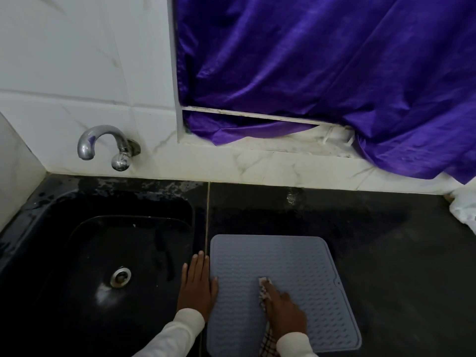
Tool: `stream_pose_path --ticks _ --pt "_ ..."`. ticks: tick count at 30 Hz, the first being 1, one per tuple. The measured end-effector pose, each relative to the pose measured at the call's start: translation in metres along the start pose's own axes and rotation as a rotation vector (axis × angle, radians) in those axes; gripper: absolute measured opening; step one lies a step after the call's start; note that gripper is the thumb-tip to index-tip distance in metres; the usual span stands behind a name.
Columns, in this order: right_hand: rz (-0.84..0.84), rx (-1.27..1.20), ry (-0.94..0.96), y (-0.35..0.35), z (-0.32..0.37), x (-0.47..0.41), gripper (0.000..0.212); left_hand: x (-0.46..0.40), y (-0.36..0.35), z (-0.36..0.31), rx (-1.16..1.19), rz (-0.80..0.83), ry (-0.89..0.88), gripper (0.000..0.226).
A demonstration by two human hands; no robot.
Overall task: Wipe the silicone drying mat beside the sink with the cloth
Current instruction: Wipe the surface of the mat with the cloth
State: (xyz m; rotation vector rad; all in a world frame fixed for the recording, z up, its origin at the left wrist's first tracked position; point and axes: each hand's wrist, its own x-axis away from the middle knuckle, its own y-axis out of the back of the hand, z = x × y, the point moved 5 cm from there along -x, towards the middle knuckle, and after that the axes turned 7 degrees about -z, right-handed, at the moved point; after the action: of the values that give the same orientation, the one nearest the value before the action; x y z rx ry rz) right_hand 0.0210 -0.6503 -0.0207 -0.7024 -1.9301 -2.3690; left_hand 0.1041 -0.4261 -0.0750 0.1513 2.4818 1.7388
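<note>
Grey-blue ribbed silicone drying mat (296, 274) lies right of black sink (77, 215). Left hand (197, 287), fingers flat, pins its left edge against sliding; right hand (283, 310) presses checked cloth (264, 288) mid-mat, finger curl unclear

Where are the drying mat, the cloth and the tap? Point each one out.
drying mat (304, 269): head view, on its bare ribbed middle.
cloth (264, 292): head view, on the checked part showing beside the right hand.
tap (103, 140): head view, on the curved chrome spout.
</note>
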Motion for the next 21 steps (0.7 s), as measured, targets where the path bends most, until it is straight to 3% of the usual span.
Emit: stream_pose_path --ticks 9,21 --pt "-0.028 -0.187 -0.301 0.026 -0.095 -0.007 0.05 -0.002 -0.002 -0.005 -0.03 -0.004 0.032 0.063" --pt "-0.109 -0.166 -0.407 0.045 -0.183 -0.02 0.044 0.001 0.002 -0.009 -0.034 -0.034 0.051 0.068"
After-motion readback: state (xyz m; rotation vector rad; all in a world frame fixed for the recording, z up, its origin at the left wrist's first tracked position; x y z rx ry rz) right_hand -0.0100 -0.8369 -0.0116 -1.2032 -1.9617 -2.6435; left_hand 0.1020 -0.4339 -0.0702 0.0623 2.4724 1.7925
